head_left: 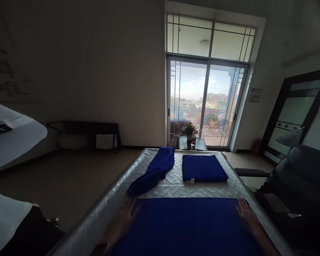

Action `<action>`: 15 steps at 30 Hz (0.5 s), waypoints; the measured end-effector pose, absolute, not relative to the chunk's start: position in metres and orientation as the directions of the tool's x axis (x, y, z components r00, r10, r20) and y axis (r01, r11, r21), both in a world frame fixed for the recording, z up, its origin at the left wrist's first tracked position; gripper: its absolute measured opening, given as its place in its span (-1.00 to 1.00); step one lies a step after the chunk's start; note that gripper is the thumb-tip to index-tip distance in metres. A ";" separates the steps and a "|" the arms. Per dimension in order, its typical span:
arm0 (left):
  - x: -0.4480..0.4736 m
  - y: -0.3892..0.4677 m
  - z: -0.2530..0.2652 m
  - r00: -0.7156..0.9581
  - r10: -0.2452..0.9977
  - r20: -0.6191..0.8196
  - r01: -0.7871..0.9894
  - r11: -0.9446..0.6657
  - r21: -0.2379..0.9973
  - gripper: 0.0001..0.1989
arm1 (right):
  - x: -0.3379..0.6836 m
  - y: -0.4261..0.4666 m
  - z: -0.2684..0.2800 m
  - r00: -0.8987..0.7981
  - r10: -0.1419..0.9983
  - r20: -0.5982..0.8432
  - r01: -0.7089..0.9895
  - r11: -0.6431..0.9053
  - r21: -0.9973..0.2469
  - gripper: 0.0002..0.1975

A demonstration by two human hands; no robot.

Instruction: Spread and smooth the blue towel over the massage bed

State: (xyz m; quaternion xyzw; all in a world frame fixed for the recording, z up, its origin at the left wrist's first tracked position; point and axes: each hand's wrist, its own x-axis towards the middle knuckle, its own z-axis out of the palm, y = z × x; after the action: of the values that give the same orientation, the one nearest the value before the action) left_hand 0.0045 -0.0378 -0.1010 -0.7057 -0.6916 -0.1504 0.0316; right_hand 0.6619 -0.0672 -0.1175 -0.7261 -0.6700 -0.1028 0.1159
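Note:
A dark blue cloth (186, 227) lies spread flat on a silvery quilted table cover (162, 190), its far edge straight. My left hand (124, 217) rests at the cloth's far left corner, fingers stretched out and slightly smeared. At the far right corner, my right hand (245, 209) lies flat with its fingers extended. Beyond the spread cloth sits a folded blue cloth (204, 168) with a small white tag at its near edge. Left of that, a crumpled blue cloth (154, 170) lies loosely across the cover.
A small dark table (185, 144) with a potted plant (188, 129) and a bottle (193, 138) stands past the far end, before a sliding glass door (208, 103). A black armchair (301, 181) is at right. White objects (13, 133) jut in from the left.

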 end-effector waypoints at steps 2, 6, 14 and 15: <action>0.005 -0.037 -0.103 0.005 0.982 0.187 0.986 -0.036 0.164 -0.34 | 0.662 -0.067 -0.120 0.078 0.961 0.266 0.996 -0.088 0.026 -0.40; 0.011 -0.036 -0.097 0.018 0.994 0.105 0.989 -0.033 0.145 -0.27 | 0.656 -0.067 -0.117 0.098 0.969 0.227 0.992 -0.114 0.059 -0.39; 0.019 -0.043 -0.092 -0.029 0.989 0.146 0.981 0.000 0.192 -0.25 | 0.651 -0.070 -0.105 0.119 0.977 0.179 0.992 -0.126 0.029 -0.37; 0.021 -0.045 -0.091 -0.045 0.988 0.149 0.978 0.013 0.208 -0.25 | 0.650 -0.071 -0.104 0.131 0.976 0.173 0.991 -0.134 0.008 -0.36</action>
State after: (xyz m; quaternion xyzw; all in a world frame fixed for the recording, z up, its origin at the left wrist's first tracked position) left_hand 0.0212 -0.0447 -0.0906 -0.6909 -0.7113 -0.1275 -0.0191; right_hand 0.6501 -0.0709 -0.1036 -0.7499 -0.6558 -0.0680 0.0543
